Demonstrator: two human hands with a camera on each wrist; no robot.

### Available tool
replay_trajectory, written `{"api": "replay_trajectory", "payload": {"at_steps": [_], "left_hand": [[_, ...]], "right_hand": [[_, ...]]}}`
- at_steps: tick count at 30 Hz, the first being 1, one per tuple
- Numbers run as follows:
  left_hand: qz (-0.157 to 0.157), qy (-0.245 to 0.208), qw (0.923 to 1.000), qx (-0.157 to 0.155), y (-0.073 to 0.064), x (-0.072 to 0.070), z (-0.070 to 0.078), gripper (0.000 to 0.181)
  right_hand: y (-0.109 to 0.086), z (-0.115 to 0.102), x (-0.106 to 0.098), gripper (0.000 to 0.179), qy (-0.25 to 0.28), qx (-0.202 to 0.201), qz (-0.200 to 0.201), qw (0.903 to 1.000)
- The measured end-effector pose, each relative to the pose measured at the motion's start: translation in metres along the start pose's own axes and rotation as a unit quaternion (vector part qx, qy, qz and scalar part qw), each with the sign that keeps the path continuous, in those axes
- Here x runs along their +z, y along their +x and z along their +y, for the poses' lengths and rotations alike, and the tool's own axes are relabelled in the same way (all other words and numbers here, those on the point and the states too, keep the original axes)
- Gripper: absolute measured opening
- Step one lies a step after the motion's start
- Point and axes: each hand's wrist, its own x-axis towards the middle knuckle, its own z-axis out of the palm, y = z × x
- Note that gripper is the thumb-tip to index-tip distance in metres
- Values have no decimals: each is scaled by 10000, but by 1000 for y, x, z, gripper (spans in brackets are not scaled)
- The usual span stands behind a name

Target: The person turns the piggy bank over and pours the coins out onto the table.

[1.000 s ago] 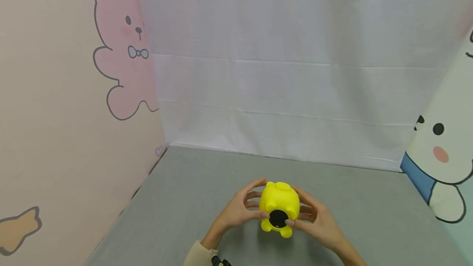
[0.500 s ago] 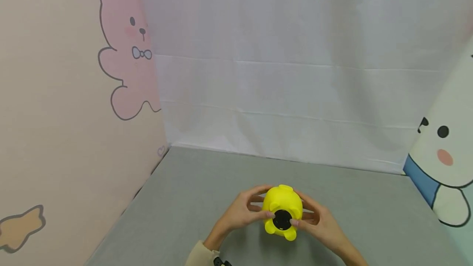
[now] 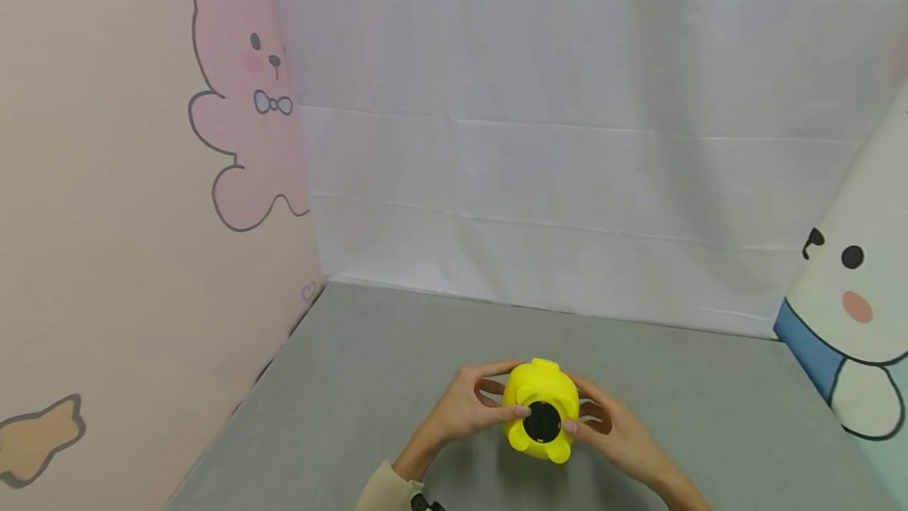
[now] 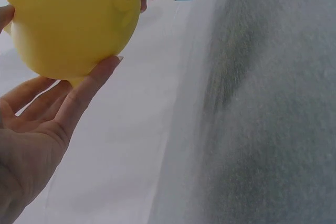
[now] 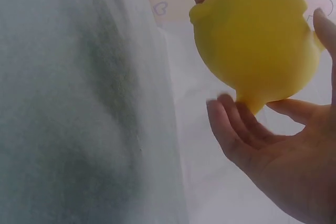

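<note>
Between both hands is a rounded yellow piggy bank [image 3: 534, 382] with stubby feet, tipped so that the black round plug [image 3: 542, 423] in its underside faces the head camera. My left hand [image 3: 459, 407] grips its left side, thumb at the plug's edge and fingers behind. From the right, my right hand [image 3: 623, 436] holds it the same way, its thumb beside the plug. The smooth yellow body [image 4: 73, 24] fills the upper left of the left wrist view. In the right wrist view, the right fingers curl near a protruding foot [image 5: 251, 100].
A grey tabletop [image 3: 397, 330] lies beneath the hands. Behind it hangs a creased white sheet [image 3: 539, 156]. The left wall [image 3: 128, 274] carries a pink bear drawing [image 3: 244, 124], and a white cartoon figure [image 3: 830, 337] decorates the right side.
The piggy bank and both hands have shifted slightly right and down in the head view, which itself moved a little. The left thumb has come further onto the plug; the right thumb has drawn back to its edge.
</note>
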Motion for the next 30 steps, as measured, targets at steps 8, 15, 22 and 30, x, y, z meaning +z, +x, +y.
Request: {"api": "replay_trajectory", "payload": {"at_steps": [8, 15, 22, 30], "left_hand": [[298, 129, 9994, -84, 2, -4, -3, 47], [328, -162, 9990, -246, 3, -4, -5, 46], [238, -266, 9989, -310, 2, -4, -7, 44], [-33, 151, 9979, -633, 1, -5, -4, 57]], "right_hand": [[-4, 5, 5, 94, -1187, -1178, 416, 9850], [-1, 5, 15, 123, -1548, -1656, 692, 9715], [1, 5, 24, 114, -1573, -1643, 975, 9689], [2, 6, 25, 105, -1346, -1495, 1089, 9735]]}}
